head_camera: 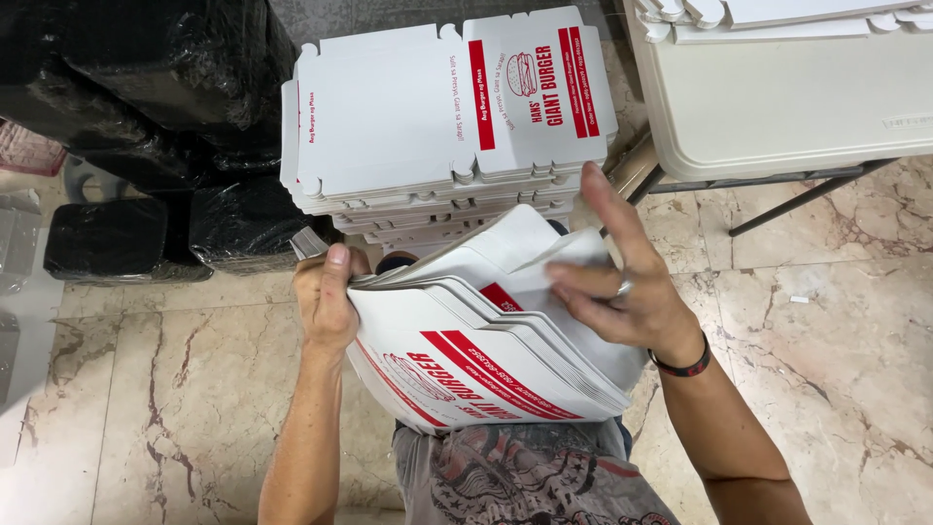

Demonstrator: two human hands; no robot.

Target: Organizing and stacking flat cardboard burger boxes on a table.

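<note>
My left hand [328, 297] grips the left edge of a thick bundle of flat white cardboard box blanks with red print [457, 365], held against my lap. My right hand [622, 287] rests on the top of the bundle, fingers spread, lifting the corner of the uppermost blank [525, 248]. A ring and a dark wristband are on that hand. Just beyond the bundle stands a tall stack of the same flat box blanks [437, 117], printed side up.
Black plastic-wrapped bundles [155, 87] are piled at the left. A beige folding table [777, 97] with more white blanks on it stands at the upper right, its dark legs reaching the marble floor [826, 369]. A clear plastic container [15, 243] sits at the far left.
</note>
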